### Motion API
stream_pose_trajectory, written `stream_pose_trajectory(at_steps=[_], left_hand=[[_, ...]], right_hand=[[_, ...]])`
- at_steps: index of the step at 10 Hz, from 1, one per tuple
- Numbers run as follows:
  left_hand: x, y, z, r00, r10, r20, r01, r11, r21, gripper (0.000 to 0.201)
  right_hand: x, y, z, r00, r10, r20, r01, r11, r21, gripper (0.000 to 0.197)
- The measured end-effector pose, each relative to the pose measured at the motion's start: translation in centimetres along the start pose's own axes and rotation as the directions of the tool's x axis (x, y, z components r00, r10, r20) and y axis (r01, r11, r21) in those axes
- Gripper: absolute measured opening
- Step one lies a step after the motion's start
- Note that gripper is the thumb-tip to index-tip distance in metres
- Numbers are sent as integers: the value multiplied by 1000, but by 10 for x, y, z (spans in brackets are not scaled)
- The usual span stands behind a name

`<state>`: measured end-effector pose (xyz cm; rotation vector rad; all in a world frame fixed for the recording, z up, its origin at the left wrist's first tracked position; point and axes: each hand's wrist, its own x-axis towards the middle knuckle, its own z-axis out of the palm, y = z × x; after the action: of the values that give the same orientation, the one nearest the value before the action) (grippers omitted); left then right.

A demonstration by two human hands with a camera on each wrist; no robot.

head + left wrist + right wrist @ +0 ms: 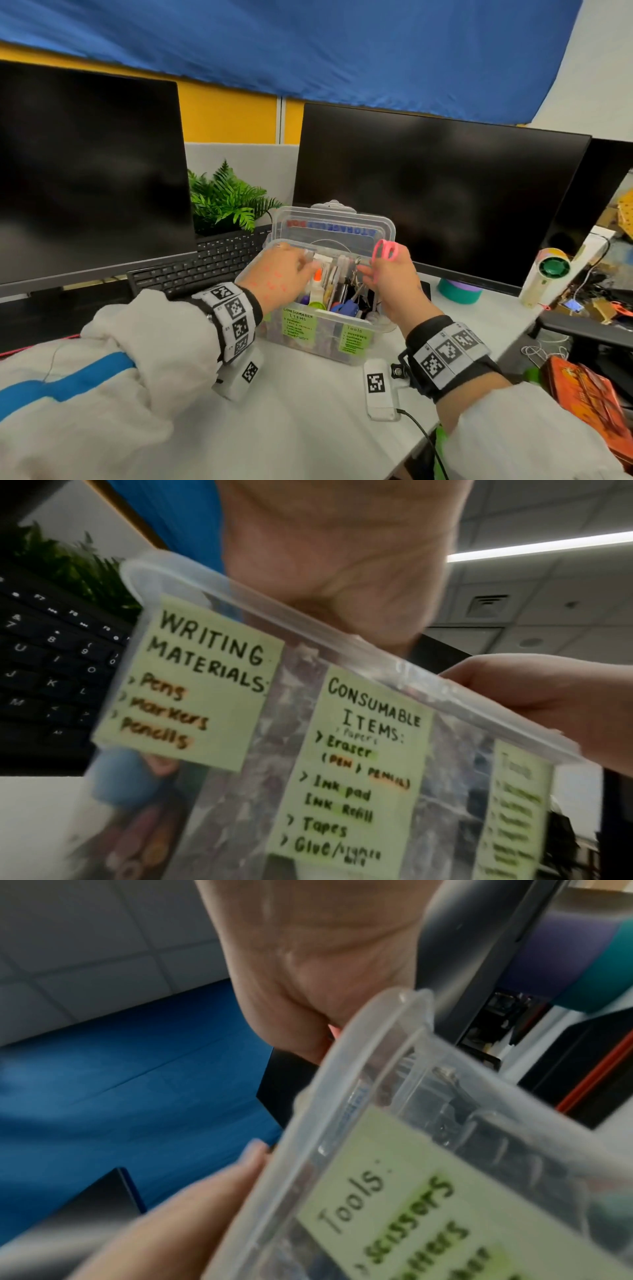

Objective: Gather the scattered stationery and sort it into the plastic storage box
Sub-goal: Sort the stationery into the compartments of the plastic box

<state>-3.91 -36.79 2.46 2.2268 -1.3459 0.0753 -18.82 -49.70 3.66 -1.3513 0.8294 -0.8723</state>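
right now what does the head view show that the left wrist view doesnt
Only the head view shows the right hand holding the pink scissors over the storage box, the box's contents such as the glue bottle, its raised lid and the two monitors. Only the left wrist view shows the writing materials label, readable: pens, markers, pencils. Both show the left hand, the consumable items label, the keyboard and the plant.
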Motion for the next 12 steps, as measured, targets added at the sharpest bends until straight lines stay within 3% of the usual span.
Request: stream_pose_trajectory(at_steps=[1, 2, 3, 4, 5, 6, 7, 8, 9, 10, 11, 12], left_hand=[[-15, 7, 1, 938, 270, 219, -241, 959, -151, 50], [-17, 4, 7, 880, 338, 334, -334, 940, -69, 50], [-19, 7, 7, 883, 358, 304, -378, 926, 8, 44], [-22, 10, 9, 891, 364, 271, -391, 919, 51, 41], [-27, 11, 12, 910, 361, 205, -381, 922, 70, 43], [-37, 16, 8, 928, 352, 124, -363, 929, 75, 37], [-54, 5, -3, 938, 330, 104, -338, 938, 76, 33], [-75, -18, -25, 950, 301, 80, -310, 937, 162, 35], [-106, -47, -57, 983, 173, 56, -182, 952, 247, 38], [-149, -84, -92, 1000, -15, 4, 13, 946, 323, 29], [-204, -122, -128, 969, -228, -97, 248, 899, 362, 21], [-272, -162, -162, 879, -440, -186, 477, 799, 366, 21]], right_hand=[[4, 4, -6, 980, -200, 0, 190, 929, -318, 64], [9, 4, -2, 971, -216, 105, 230, 707, -669, 53], [-4, 0, 8, 971, -136, 196, 236, 426, -873, 21], [-8, 6, 10, 956, -163, 246, 279, 229, -932, 24], [-14, 14, 8, 958, -92, 271, 283, 159, -946, 22], [-21, 13, 6, 940, 65, 336, 334, 40, -942, 30], [-24, 10, 15, 963, 94, 251, 241, 102, -965, 37], [-38, 5, 46, 961, -90, 262, 276, 220, -936, 39], [-69, 0, 95, 843, -258, 472, 535, 307, -787, 26], [-103, 9, 151, 691, -349, 634, 721, 405, -563, 23], [-139, 24, 205, 548, -321, 773, 800, 472, -371, 18], [-182, 42, 261, 420, -239, 875, 803, 546, -236, 9]])
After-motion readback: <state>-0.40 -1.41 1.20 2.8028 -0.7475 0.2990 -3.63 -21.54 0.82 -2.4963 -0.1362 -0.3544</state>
